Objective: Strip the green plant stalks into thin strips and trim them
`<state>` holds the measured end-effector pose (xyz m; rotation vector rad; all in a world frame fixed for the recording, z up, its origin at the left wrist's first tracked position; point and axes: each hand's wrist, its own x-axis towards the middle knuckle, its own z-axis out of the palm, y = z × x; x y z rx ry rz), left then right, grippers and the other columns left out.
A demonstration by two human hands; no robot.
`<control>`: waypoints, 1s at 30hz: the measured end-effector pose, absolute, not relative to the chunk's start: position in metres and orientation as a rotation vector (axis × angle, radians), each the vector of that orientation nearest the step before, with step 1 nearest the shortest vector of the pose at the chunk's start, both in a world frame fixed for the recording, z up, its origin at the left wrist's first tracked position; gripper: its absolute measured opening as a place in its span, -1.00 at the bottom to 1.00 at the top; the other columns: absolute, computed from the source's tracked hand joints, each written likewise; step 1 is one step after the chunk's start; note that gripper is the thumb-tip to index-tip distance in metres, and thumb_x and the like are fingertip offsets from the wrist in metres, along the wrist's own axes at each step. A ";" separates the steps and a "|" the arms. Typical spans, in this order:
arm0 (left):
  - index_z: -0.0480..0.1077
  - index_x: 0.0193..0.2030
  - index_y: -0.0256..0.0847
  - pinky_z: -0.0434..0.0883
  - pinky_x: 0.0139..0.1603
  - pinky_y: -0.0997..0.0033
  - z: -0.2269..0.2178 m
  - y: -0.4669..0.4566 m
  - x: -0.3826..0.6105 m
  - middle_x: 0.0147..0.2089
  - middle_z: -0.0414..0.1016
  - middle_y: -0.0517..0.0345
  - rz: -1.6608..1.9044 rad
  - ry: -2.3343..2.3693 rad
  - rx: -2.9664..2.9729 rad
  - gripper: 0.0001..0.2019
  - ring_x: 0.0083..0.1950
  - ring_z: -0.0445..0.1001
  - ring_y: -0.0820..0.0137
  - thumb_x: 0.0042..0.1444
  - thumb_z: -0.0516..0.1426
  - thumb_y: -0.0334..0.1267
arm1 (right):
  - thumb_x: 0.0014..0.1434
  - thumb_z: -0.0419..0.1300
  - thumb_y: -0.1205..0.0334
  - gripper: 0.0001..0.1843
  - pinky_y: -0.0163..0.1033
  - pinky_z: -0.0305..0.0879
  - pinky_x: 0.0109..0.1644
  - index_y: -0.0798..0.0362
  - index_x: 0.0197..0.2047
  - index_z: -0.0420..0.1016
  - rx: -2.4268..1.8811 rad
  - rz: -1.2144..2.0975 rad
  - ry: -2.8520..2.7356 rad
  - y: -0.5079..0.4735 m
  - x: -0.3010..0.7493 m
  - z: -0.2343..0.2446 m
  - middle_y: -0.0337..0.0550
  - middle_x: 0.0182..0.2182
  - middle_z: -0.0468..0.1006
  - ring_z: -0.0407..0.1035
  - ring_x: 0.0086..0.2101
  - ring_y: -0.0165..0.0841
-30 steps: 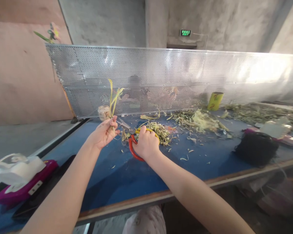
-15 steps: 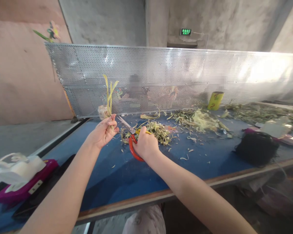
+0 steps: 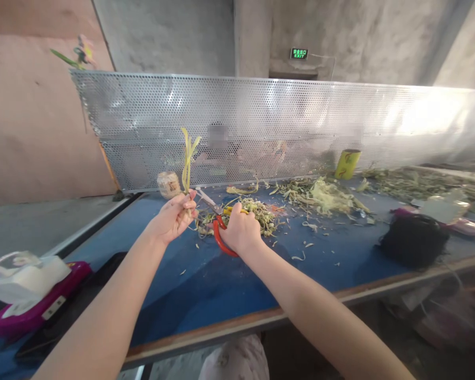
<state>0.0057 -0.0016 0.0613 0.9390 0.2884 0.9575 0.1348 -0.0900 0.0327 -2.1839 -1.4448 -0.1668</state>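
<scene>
My left hand (image 3: 174,216) is closed on the base of a small plant stem (image 3: 188,158) with yellow-green leaves, held upright above the blue table (image 3: 190,279). My right hand (image 3: 241,229) grips red-and-yellow handled scissors (image 3: 217,227). Their metal blades point left towards the stem's base, just beside my left fingers. A heap of cut plant scraps (image 3: 257,211) lies right behind both hands.
A perforated metal screen (image 3: 285,126) runs across the table's far side, with people dimly visible behind it. More trimmings (image 3: 320,192), a yellow-green tube (image 3: 348,163), a black bundle (image 3: 415,240), a small jar (image 3: 168,184) and a magenta box with white material (image 3: 31,290) lie around.
Both hands have drifted slightly right and closer together. The stem swung upright and the scissor blades now reach its base at my left fingers.
</scene>
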 end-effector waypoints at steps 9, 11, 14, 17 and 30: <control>0.34 -0.31 -0.37 0.39 -0.56 0.61 0.064 -0.004 0.005 -0.59 0.27 0.28 0.988 0.266 0.865 -0.78 -0.64 0.29 0.64 0.12 -0.11 -0.58 | -0.09 0.01 -0.31 -0.27 -0.10 0.27 -0.26 0.21 -0.13 0.21 -2.157 -0.185 -1.496 -0.094 0.132 0.034 0.17 -0.33 0.47 0.28 -0.15 -0.03; 0.32 -0.34 -0.37 0.39 -0.55 0.64 0.066 -0.006 0.005 -0.53 0.31 0.26 1.021 0.242 0.868 -0.76 -0.63 0.29 0.67 0.12 -0.13 -0.60 | -0.11 0.05 -0.29 -0.25 -0.07 0.26 -0.23 0.23 -0.10 0.19 -2.155 -0.173 -1.477 -0.094 0.133 0.033 0.22 -0.24 0.44 0.24 -0.11 -0.01; 0.30 -0.39 -0.37 0.38 -0.55 0.66 0.068 -0.009 0.005 -0.46 0.35 0.22 1.077 0.229 0.885 -0.74 -0.62 0.29 0.69 0.10 -0.14 -0.64 | -0.12 0.05 -0.30 -0.25 -0.05 0.25 -0.20 0.22 -0.12 0.18 -2.150 -0.074 -1.428 -0.093 0.133 0.031 0.23 -0.23 0.43 0.25 -0.11 0.00; 0.30 -0.40 -0.35 0.39 -0.54 0.66 0.067 -0.007 0.005 -0.46 0.34 0.22 1.096 0.230 0.905 -0.75 -0.61 0.31 0.67 0.10 -0.12 -0.63 | -0.08 -0.03 -0.32 -0.29 -0.08 0.24 -0.21 0.18 -0.14 0.16 -2.100 0.031 -1.423 -0.089 0.134 0.027 0.17 -0.32 0.47 0.30 -0.15 -0.02; 0.24 -0.13 -0.33 0.44 -0.36 0.52 0.059 -0.003 0.007 -0.44 0.44 0.16 1.167 0.209 0.994 -0.69 -0.57 0.35 0.61 -0.04 0.08 -0.62 | 0.02 -0.13 -0.29 -0.46 -0.24 0.22 -0.37 0.05 -0.23 0.05 -1.902 0.353 -1.541 -0.093 0.128 0.026 0.01 -0.38 0.50 0.43 -0.34 -0.19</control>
